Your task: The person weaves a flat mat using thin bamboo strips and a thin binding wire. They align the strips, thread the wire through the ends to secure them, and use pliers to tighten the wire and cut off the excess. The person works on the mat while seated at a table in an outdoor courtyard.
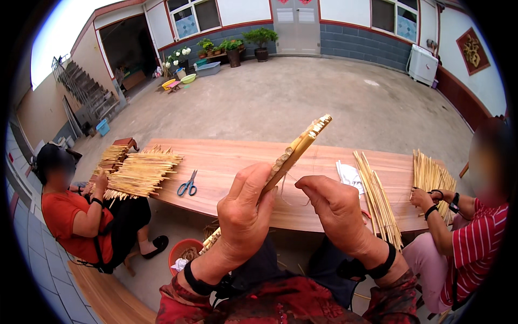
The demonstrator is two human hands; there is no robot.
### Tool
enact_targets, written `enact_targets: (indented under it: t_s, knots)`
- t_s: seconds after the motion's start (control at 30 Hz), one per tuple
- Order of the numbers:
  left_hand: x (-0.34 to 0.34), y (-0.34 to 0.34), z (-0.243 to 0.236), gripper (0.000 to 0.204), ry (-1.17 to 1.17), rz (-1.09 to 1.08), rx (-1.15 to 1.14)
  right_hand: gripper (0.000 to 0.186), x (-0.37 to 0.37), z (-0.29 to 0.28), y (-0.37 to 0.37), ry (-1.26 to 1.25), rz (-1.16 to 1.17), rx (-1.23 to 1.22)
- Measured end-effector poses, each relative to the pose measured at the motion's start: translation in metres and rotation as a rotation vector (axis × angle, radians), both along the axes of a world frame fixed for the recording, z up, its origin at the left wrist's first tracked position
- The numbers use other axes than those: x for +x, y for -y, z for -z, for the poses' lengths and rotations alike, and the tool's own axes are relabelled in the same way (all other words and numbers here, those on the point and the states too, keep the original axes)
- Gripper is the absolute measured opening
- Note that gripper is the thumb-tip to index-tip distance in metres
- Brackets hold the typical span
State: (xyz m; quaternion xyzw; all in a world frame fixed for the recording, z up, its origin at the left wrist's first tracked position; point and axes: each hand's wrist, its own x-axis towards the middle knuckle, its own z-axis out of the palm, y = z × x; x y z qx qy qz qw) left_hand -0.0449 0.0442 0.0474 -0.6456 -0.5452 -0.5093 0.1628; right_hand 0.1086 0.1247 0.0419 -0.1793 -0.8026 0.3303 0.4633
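My left hand [245, 208] grips a woven strip of straw-coloured reed sticks [295, 154], raised above the table and tilted up to the right. A thin pale string [284, 190] hangs from the strip in a loose loop. With thumb and forefinger pinched together, my right hand [335, 213] holds the string just right of the reeds; its exact end is too fine to make out. More of the reed strip shows below my left wrist. To the right of my right hand, a bunch of loose reed sticks [377, 197] lies on the wooden table [243, 156].
Blue-handled scissors [188, 185] lie on the table's left half; a white cloth [349, 175] lies right of centre. Two people work on reed mats [143, 171] at either end. A red basin [186, 251] stands below, left of my legs. Wooden bench [108, 291] at lower left.
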Motion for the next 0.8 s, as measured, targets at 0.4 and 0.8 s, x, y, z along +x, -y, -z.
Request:
enact_targets:
  t_s: [0.4,0.8]
  knots:
    - [-0.0009,0.0049,0.0018,0.038,0.007,0.055,-0.011,0.014,-0.0012,-0.0029,0.0014,0.012,-0.046,-0.053]
    - [-0.0051,0.003,0.0074,0.046,-0.074,0.041,0.067,0.013,-0.0028,-0.0037,0.0039,0.024,-0.059,-0.121]
